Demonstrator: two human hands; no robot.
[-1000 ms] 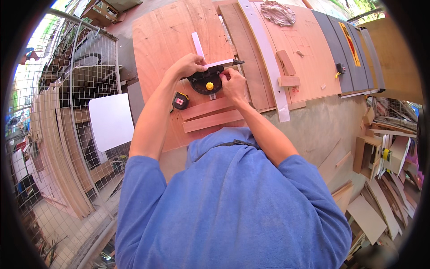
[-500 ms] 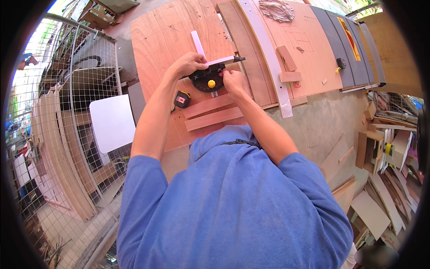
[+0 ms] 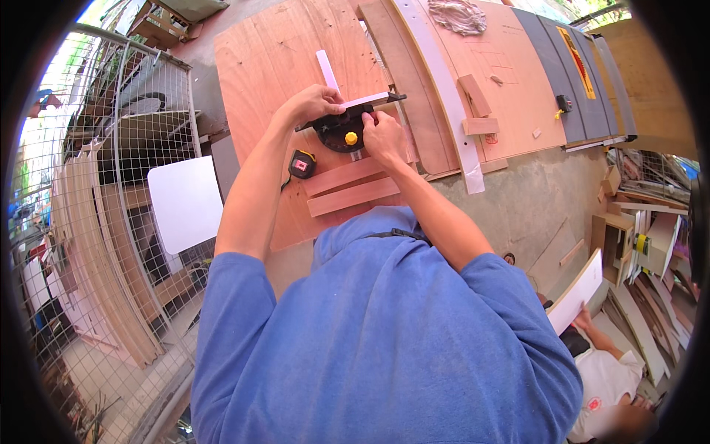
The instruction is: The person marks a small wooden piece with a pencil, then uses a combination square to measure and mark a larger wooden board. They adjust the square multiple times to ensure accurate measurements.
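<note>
At right stands a wooden box (image 3: 611, 248) (inside hard to see). The left hand (image 3: 314, 105) pinches a white strip (image 3: 367, 99), the right hand (image 3: 387, 138) a black tool (image 3: 331, 136). A person (image 3: 605, 381) has come, lower right.

Black semicircular gauge (image 3: 335, 134), lying flat

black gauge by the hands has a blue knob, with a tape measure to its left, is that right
The head view shows the knob is yellow, not blue. The black gauge is by the left hand and right hand, with the tape measure to its left.
</note>
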